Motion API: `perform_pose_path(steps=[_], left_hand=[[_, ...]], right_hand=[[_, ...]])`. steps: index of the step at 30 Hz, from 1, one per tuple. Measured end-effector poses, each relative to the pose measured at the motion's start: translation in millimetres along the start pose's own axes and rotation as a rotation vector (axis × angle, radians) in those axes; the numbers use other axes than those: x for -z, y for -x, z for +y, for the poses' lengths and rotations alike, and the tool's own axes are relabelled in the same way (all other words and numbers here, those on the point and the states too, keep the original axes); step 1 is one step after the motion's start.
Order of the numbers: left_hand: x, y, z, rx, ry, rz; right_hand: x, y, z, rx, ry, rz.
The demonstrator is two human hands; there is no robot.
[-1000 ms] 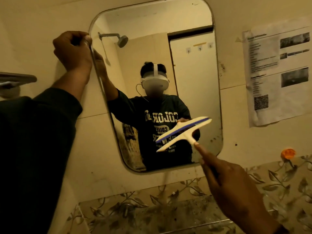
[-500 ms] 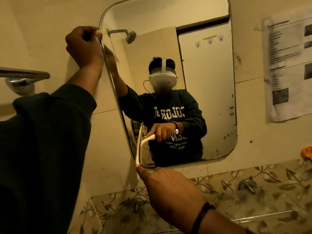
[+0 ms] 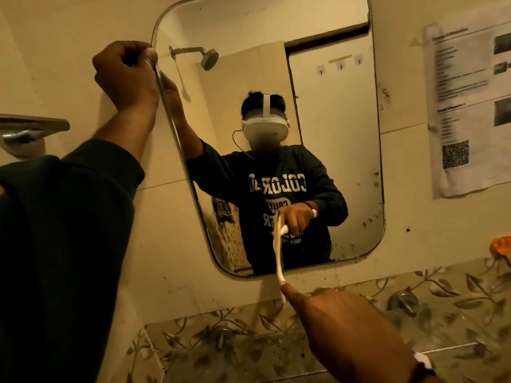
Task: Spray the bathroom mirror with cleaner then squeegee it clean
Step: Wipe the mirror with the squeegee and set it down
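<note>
A rounded wall mirror fills the middle of the view and reflects me. My left hand grips the mirror's upper left edge, fingers curled round the rim. My right hand holds the handle of a white squeegee, forefinger stretched along it. The squeegee's blade stands almost upright against the glass near the mirror's bottom edge, left of centre. No spray bottle is in view.
A metal towel holder juts from the wall at the left. A printed sheet is stuck to the wall right of the mirror, with an orange object below it. Leaf-patterned tiles and metal fittings run underneath.
The squeegee went from flat-on at the mirror's lower right to edge-on at the lower left, then slid right along the bottom. My left hand stayed on the mirror's edge.
</note>
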State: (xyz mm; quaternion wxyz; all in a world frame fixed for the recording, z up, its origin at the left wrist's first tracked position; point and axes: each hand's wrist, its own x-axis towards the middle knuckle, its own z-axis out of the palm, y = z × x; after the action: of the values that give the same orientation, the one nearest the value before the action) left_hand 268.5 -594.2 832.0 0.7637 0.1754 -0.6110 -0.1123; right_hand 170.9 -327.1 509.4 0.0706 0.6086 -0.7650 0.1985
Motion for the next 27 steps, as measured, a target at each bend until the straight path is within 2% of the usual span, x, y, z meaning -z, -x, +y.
perform_pose_path(steps=[4, 8, 11, 17, 20, 23, 27], left_hand=[[-1, 0, 0, 0.015, 0.007, 0.009], [-3, -1, -2, -0.003, -0.011, 0.021], [-6, -3, -4, 0.004, -0.038, 0.034], [-4, -9, -11, -0.018, -0.023, 0.022], [-4, -9, -13, -0.015, 0.015, 0.021], [-6, -14, -19, 0.005, 0.090, -0.001], [-11, -27, -60, 0.088, 0.150, 0.033]], right_hand=[[4, -5, -22, 0.049, 0.003, -0.042], [4, -34, -65, 0.234, 0.012, 0.037], [5, -51, -82, 0.272, 0.051, 0.076], [4, -40, -52, 0.224, 0.024, 0.064], [4, -16, -10, 0.128, 0.003, 0.138], [7, 10, 24, 0.027, -0.018, 0.095], [14, 18, 18, 0.011, -0.011, 0.072]])
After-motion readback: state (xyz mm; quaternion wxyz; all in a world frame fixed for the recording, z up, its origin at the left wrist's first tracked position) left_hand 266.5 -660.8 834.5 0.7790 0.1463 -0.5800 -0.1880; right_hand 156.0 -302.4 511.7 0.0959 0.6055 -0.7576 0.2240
